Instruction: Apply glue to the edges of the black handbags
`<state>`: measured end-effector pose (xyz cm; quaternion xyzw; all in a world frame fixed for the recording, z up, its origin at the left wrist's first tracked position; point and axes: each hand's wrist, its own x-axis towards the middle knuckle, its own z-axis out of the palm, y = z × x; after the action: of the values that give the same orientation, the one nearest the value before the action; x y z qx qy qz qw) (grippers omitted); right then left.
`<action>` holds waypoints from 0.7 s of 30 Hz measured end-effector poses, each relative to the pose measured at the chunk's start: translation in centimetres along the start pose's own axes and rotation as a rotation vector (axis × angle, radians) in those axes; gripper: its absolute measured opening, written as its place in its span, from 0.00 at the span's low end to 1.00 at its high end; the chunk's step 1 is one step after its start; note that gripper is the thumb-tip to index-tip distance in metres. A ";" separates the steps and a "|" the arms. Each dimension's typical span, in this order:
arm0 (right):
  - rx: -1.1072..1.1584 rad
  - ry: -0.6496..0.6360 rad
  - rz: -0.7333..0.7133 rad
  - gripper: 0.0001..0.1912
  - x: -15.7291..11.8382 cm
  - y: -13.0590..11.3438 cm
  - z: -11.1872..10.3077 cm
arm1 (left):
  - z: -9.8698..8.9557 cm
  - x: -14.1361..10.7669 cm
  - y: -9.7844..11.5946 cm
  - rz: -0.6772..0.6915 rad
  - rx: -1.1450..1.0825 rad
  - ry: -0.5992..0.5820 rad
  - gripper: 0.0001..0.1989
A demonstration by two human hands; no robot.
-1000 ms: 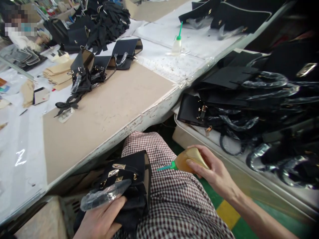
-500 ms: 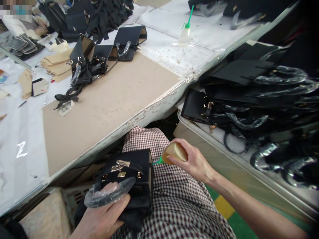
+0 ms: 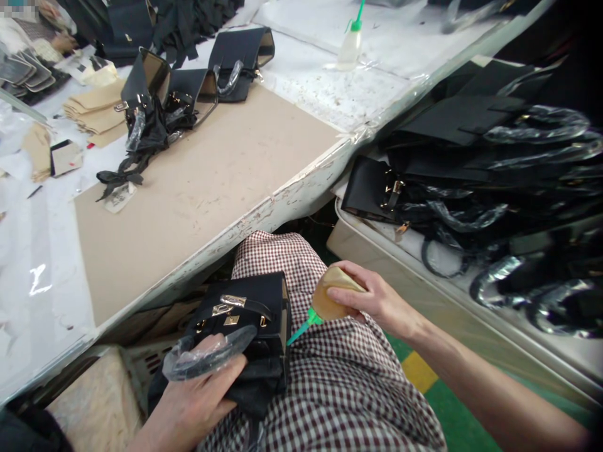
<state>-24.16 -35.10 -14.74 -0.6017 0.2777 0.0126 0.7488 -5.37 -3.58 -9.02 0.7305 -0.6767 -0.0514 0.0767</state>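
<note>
Left hand (image 3: 195, 402) grip closed on black handbag (image 3: 254, 326) on my lap; right hand (image 3: 374, 301) grips glue bottle (image 3: 330, 298), green nozzle at bag's side edge. No glue visible there yet. More bags wait on table (image 3: 198, 188) and in the pile at my right

Workbench (image 3: 292, 194) had a tan board (image 3: 202, 188) on top, few black bags (image 3: 188, 94) at its far end, and a white squeeze bottle (image 3: 351, 44). Heap of wrapped black bags (image 3: 494, 176) sat off to the right.
</note>
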 end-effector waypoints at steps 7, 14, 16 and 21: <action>-0.099 0.203 -0.057 0.23 0.3 0.8 -0.4 | 0.2 -0.2 -0.1 0.002 0.026 0.021 0.22; -0.370 0.303 -0.087 0.25 1.3 1.6 0.0 | -0.2 0.8 0.0 0.053 0.036 0.032 0.24; -0.372 0.297 -0.082 0.25 1.3 1.8 -0.1 | -0.1 0.7 -0.1 0.046 0.046 0.035 0.23; -0.300 0.333 -0.098 0.25 1.3 2.2 -0.3 | 0.1 0.5 -0.3 0.078 0.081 0.046 0.22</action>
<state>-23.92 -35.15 -17.26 -0.7127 0.3629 -0.0822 0.5946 -5.04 -4.04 -9.18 0.7069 -0.7043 -0.0042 0.0644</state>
